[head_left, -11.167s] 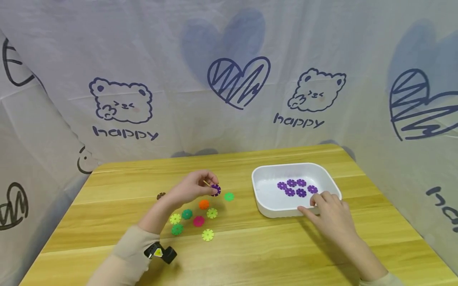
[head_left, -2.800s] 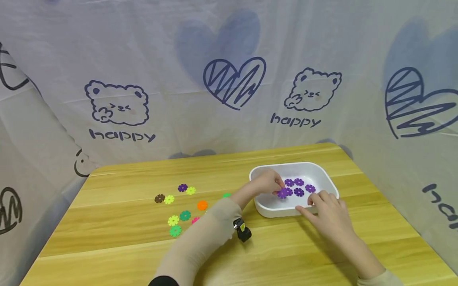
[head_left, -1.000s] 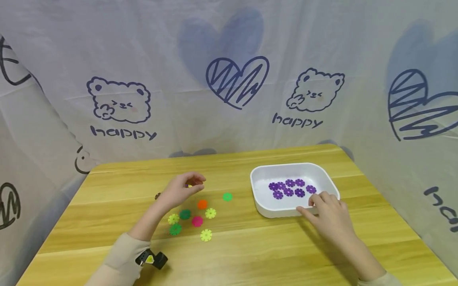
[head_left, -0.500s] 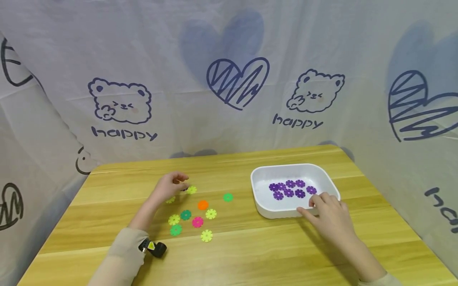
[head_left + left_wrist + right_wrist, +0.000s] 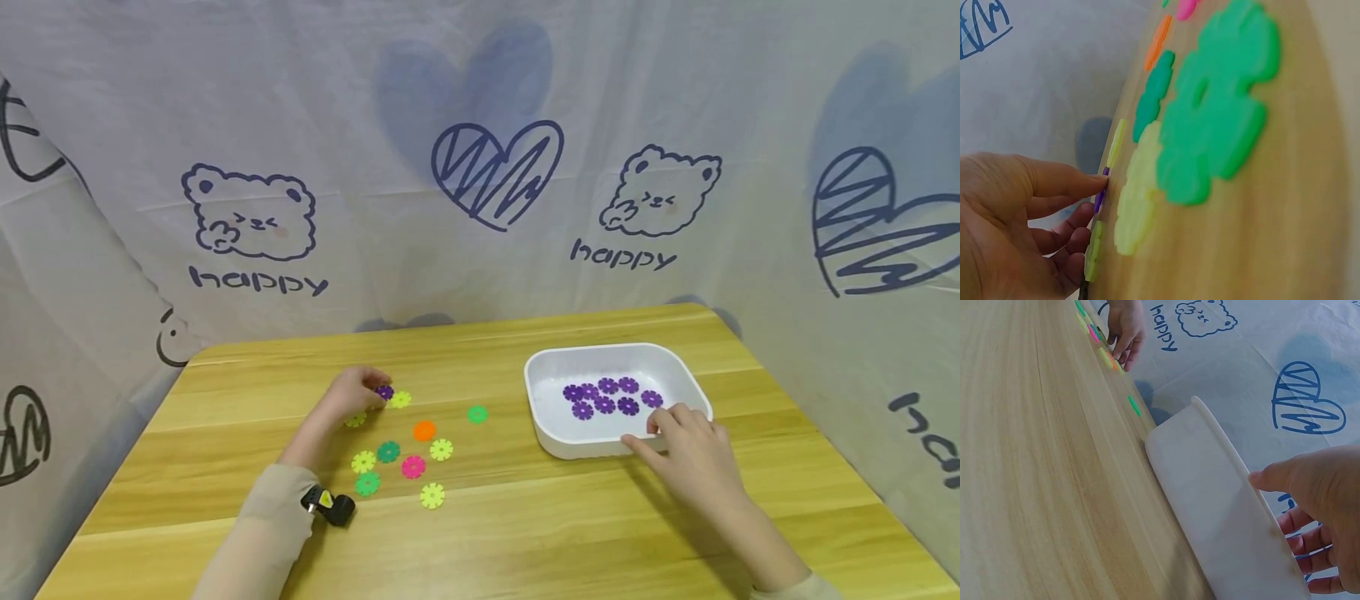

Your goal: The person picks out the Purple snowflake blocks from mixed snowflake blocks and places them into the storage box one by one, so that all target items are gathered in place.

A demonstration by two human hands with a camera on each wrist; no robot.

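At the back left of the table, my left hand (image 5: 351, 395) has its thumb and fingers around a dark purple snowflake disc (image 5: 385, 392) that lies on the wood. The left wrist view shows the thumb tip right at the edge of this purple disc (image 5: 1102, 189), with the other fingers curled beyond it. A yellow disc (image 5: 402, 400) lies just right of it, and another yellow disc (image 5: 356, 420) is partly covered by the hand. On the right, my right hand (image 5: 697, 454) grips the near rim of a white tray (image 5: 581, 447), thumb outside. Several purple discs (image 5: 604, 405) lie inside.
Several loose discs lie between the hands: an orange disc (image 5: 424, 430), a pink disc (image 5: 413, 467), a light green disc (image 5: 477, 414), a teal disc (image 5: 388, 452) and more yellow and green ones. A printed curtain (image 5: 360, 250) hangs behind the wooden table (image 5: 510, 525).
My left hand put a purple disc in the tray, then came back left and down to the dark purple disc. The tray holds more purple discs than at first. My right hand stayed at the rim.
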